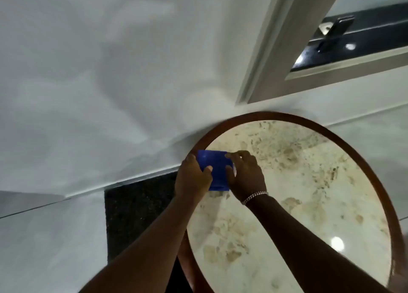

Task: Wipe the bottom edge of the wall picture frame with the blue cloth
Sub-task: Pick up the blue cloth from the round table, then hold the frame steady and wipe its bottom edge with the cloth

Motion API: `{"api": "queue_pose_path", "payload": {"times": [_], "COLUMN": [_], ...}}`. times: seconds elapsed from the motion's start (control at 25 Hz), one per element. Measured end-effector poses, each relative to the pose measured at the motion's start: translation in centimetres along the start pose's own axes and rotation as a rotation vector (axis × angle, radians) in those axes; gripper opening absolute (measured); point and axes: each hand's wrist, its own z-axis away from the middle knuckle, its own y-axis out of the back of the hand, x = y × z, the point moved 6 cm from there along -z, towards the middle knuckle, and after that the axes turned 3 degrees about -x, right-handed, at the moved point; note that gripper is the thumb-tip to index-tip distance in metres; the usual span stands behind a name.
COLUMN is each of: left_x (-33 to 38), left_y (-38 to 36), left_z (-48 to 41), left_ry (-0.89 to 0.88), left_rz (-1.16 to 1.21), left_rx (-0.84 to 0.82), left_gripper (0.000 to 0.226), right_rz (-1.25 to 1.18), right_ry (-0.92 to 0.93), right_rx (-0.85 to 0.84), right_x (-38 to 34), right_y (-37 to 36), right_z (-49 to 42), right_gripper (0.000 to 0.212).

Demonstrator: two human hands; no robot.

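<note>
Both your hands are on the blue cloth [213, 170], which sits folded into a rough rectangle at the far left edge of the round marble table top [298, 193], just inside its dark wood rim [362, 147]. Your left hand [192, 178] pinches the cloth's left side, thumb on top. Your right hand [246, 173], with a chain bracelet [254, 196] at the wrist, presses the right side with fingers curled over the far corner. Neither hand is spread; both are closed onto the fabric.

The picture frame does not appear in this view. Only bare white wall [99, 72] shows above and left of the table, and a window frame [276, 50] with a latch [335, 31] up to the right. You cannot tell from here which way the frame lies, how its bottom edge runs, or which hand is nearer to it.

Judgement: the step in hand is gathering or folding the cloth; wiping has not begun. The next move needs your head raised until the frame shows. A bottom edge likely runs level, so expect a sideways stroke. The view is blurred, so the cloth's folds stay unclear.
</note>
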Motion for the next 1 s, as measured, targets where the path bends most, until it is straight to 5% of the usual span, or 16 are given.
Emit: {"api": "queue_pose_path", "payload": {"times": [0.24,0.36,0.68,1.0], "left_x": [-2.3,-1.5,8.8,22.6], "left_y": [-0.2,1.8,18.7,41.4], "left_z": [-0.2,1.0,5.7,15.6], "left_ry": [0.34,0.357,-0.017,-0.575], "left_rz": [0.446,0.555,0.885,0.906], "left_rx": [-0.013,-0.037,0.086,0.372], "left_gripper": [0.024,0.016,0.038,0.041], "right_rz": [-0.331,-0.467,-0.694,-0.955], "right_ry": [-0.245,-0.195,0.089,0.481], "right_rx": [0.006,0.069,0.456,0.707], "right_x": [1.0,-0.8,-15.0,-35.2], "right_y": [-2.4,-0.2,16.1,36.1], "right_z": [-0.5,-0.3,-0.2,2.3], "right_gripper": [0.04,0.037,0.041,0.033]}}
